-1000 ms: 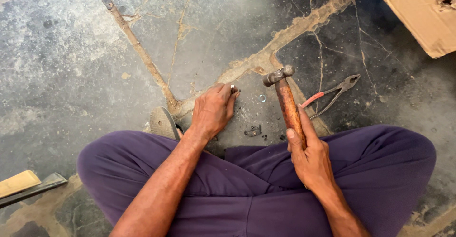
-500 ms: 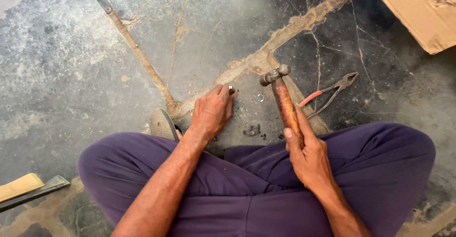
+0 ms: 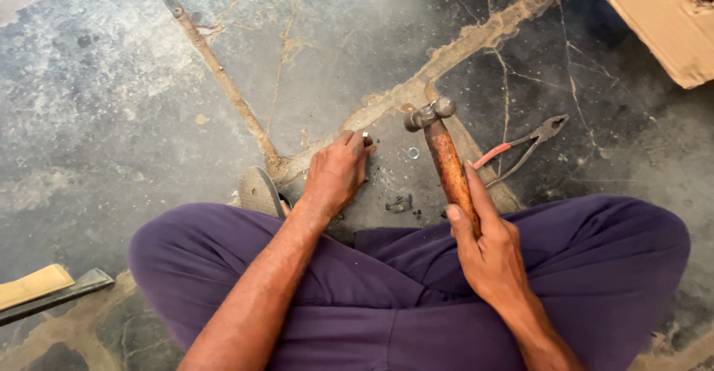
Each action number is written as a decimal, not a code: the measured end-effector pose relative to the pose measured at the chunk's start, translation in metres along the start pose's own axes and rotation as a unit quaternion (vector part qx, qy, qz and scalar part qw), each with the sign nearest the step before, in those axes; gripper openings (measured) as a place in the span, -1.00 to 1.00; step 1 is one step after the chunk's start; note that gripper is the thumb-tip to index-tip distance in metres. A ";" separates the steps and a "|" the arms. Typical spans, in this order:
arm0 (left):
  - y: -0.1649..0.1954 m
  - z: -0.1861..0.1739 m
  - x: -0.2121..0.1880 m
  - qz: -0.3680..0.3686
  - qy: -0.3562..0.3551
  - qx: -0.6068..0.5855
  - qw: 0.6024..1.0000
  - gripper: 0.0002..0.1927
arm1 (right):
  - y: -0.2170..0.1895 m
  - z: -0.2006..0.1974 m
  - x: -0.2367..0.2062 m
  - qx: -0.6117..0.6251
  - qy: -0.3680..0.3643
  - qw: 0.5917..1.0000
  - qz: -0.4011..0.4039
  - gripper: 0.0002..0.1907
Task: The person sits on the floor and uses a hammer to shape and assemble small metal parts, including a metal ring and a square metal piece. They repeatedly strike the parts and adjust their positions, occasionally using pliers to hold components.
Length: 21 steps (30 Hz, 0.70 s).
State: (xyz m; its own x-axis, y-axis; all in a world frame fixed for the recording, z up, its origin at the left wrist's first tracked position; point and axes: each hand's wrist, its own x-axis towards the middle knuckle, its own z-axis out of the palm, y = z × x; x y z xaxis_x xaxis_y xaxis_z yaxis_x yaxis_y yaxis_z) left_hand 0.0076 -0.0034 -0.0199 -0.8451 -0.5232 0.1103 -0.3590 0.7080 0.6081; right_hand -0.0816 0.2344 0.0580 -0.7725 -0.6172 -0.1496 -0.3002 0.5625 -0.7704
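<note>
At the far left a flat metal tool with a pale wooden handle is lying on the cracked stone floor, and just left of the person's knee a sandal sole is showing. The left hand is resting knuckles-up on the floor, its grip pinched narrow on a tiny pale metal piece held at the fingertips, with a small ring lying just beside it. The right hand is gripping the wooden handle of a hammer, whose head is hanging near the ring, while red-handled pliers are lying farther right and a cardboard box is sitting in the top corner.
</note>
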 end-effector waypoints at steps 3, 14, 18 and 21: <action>0.000 -0.001 -0.001 -0.003 0.002 -0.008 1.000 -0.82 | -0.017 -0.009 -0.008 0.002 0.035 0.986 -0.161 -0.37; -0.005 0.002 -0.001 0.020 0.011 -0.007 1.000 -0.85 | -0.050 -0.006 0.000 -0.111 -0.032 0.979 -0.166 -0.34; -0.009 0.004 -0.002 0.025 0.011 -0.007 1.000 -0.84 | -0.046 0.000 -0.007 -0.121 -0.005 0.977 -0.173 -0.34; -0.009 0.005 0.000 0.040 0.017 0.007 0.999 -0.83 | -0.043 0.001 -0.001 -0.179 -0.075 0.977 -0.086 -0.32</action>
State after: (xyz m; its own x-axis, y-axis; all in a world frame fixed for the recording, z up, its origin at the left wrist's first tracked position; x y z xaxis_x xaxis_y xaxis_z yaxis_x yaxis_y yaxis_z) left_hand 0.0090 -0.0070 -0.0292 -0.8578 -0.4799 0.1842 -0.2963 0.7545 0.5857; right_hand -0.0679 0.2103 0.0904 -0.6113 -0.7776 -0.1471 -0.6156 0.5840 -0.5292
